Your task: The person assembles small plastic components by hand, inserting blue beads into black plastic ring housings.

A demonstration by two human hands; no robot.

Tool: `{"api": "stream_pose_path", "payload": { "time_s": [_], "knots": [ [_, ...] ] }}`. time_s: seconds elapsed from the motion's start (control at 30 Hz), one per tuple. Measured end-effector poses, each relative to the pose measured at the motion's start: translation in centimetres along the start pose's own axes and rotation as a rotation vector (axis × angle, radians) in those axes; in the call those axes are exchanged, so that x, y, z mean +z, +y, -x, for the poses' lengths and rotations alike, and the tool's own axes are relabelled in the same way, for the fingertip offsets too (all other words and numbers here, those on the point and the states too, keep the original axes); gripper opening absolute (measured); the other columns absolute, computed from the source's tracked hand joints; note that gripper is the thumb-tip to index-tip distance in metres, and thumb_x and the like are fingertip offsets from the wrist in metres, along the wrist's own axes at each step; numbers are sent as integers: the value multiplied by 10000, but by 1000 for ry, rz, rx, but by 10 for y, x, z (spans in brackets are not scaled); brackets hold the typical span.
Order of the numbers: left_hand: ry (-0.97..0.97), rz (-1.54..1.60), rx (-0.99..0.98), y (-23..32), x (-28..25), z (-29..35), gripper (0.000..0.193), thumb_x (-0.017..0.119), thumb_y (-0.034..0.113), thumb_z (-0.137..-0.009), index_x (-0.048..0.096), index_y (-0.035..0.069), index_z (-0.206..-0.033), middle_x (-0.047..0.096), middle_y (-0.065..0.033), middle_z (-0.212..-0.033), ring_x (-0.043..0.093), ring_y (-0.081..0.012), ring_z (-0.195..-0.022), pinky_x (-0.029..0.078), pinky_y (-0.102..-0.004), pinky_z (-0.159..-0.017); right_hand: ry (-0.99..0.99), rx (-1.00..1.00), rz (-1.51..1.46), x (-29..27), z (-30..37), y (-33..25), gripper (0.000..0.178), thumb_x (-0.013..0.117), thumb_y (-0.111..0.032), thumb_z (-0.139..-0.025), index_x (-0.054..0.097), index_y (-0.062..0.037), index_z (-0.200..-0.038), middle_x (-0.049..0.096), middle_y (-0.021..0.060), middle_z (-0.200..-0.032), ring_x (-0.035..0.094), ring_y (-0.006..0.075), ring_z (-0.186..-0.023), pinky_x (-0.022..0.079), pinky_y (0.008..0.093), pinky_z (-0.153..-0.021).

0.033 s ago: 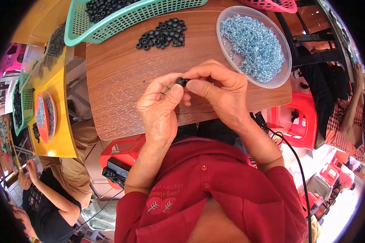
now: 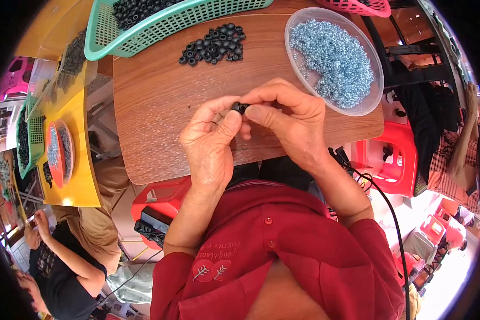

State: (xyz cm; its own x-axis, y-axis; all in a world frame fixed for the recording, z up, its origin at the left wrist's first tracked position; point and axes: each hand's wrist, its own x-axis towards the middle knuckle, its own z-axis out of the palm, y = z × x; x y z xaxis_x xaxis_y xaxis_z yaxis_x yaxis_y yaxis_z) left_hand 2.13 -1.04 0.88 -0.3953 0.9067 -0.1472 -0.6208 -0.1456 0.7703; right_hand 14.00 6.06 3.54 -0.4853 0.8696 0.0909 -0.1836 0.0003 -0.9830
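Above the wooden table, my left hand pinches a small round black piece with a hollow in it between thumb and fingers. The thumb and forefinger of my right hand close on its right side; whether a smaller part is also between them is hidden. Beyond my hands lies a loose pile of similar black pieces, each with a round hole. At the far right of the table, a clear round plastic tub holds many tiny shiny pale-blue rings.
A green mesh basket full of black pieces stands at the table's far left edge. A pink basket is at the far right. Red stools flank the table. A black cable hangs right. Leftward, a co-worker sits by a yellow table.
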Motion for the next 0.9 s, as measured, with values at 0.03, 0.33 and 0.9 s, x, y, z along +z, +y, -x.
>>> {"api": "stream_pose_path", "payload": {
  "time_s": [0.03,0.33,0.9],
  "knots": [
    [1,0,-1,0,-1,0,243,667,43,-853,606,-53,-1068,656,-87,-875,608,-132,-695,510,-245,-616,0,1,0,-1,0,1,123,646,71,-794,678,38,-908,603,59,-840,601,86,-668,506,217,-588],
    [11,-47,-18,1,0,1,232,656,31,-858,612,-48,-1072,657,-87,-860,611,-135,-660,506,-238,-573,16,-390,529,-5,-5,4,148,687,23,-692,666,-33,-827,603,77,-730,574,259,-723,458,348,-634],
    [-18,-96,-91,3,-5,2,195,630,7,-870,609,-60,-1052,671,-119,-827,624,-143,-628,498,-239,-505,-29,-564,818,0,1,3,276,672,65,-666,673,-19,-929,603,101,-803,562,257,-717,458,333,-598]
  ]
}}
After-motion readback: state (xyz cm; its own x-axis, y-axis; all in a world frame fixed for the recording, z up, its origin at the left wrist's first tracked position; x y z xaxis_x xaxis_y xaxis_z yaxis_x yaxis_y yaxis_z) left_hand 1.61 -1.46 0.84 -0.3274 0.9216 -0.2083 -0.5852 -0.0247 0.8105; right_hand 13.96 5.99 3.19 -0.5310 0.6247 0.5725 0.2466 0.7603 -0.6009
